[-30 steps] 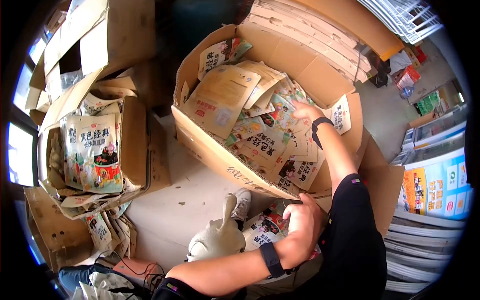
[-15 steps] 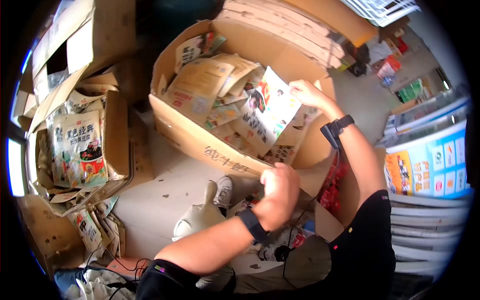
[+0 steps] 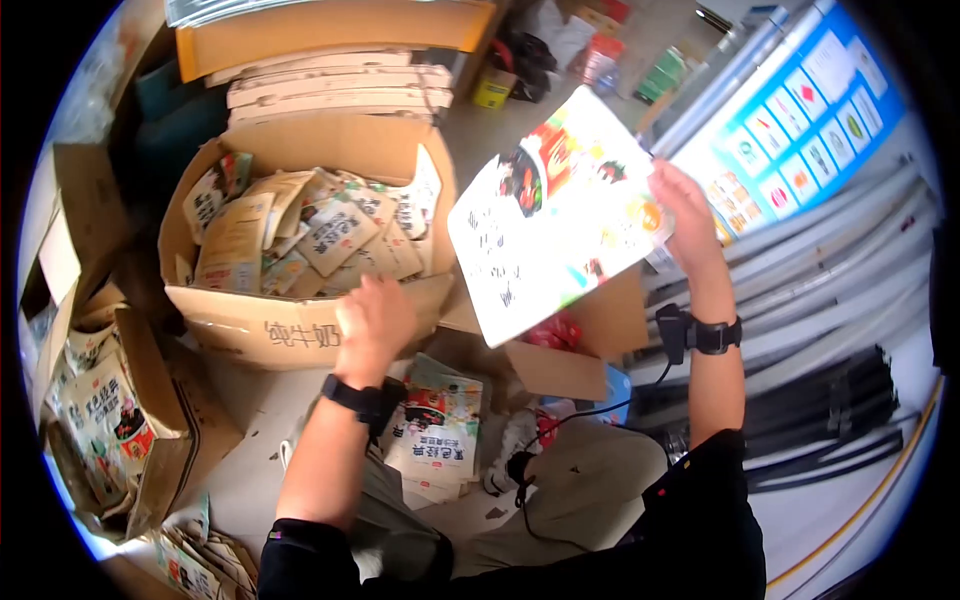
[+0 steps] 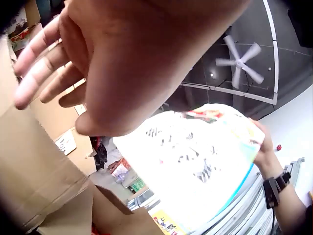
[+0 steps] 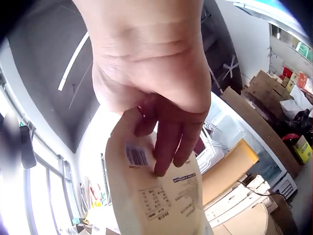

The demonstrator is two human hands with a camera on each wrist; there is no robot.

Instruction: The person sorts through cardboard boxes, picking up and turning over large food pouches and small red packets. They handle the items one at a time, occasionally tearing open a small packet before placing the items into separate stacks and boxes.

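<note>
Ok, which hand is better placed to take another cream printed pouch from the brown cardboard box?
Likely the left hand: it looks empty and near the box, while the right hand holds a pouch off to the side.

Chinese lettering, partly legible

纯牛奶 stands on the front of the large cardboard box [image 3: 228,326]; 黑色经典 shows upside down on the floor packet [image 3: 440,440] and slanted on the boxed packet [image 3: 103,412]. Glare blurs the characters on the held packet [image 3: 568,225]; its back print is too small to read.

Packets [image 3: 340,238] in one carton [image 3: 230,322], held packet [image 3: 565,215] right, second carton [image 3: 155,380] left.
</note>
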